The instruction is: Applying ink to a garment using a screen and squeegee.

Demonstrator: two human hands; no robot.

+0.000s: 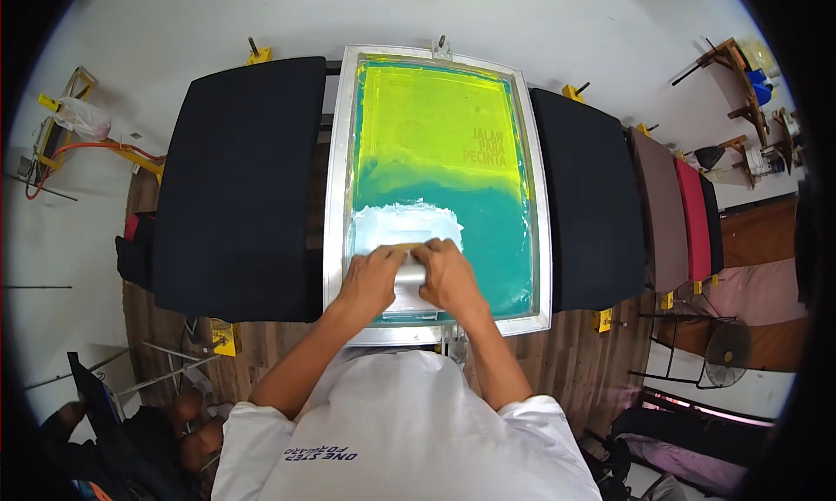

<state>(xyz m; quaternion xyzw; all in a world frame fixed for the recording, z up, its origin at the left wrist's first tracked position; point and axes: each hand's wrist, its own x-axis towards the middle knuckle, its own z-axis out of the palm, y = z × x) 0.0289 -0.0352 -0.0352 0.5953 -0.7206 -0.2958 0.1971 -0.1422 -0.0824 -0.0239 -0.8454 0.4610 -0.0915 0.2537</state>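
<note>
In front of me lies a silk-screen frame with a silvery metal rim. Its mesh is yellow-green at the far part and teal nearer to me, with some faint lettering at the far right. White ink is spread thickly over the near left of the mesh. My left hand and my right hand are side by side, both closed on a squeegee with a pale metal handle. The squeegee stands at the near side of the ink, its blade edge hidden.
Boards covered in black cloth flank the frame, one at left and one at right. Farther right are a brown board and a red board. A fan stands lower right. Another person's bare limbs appear lower left.
</note>
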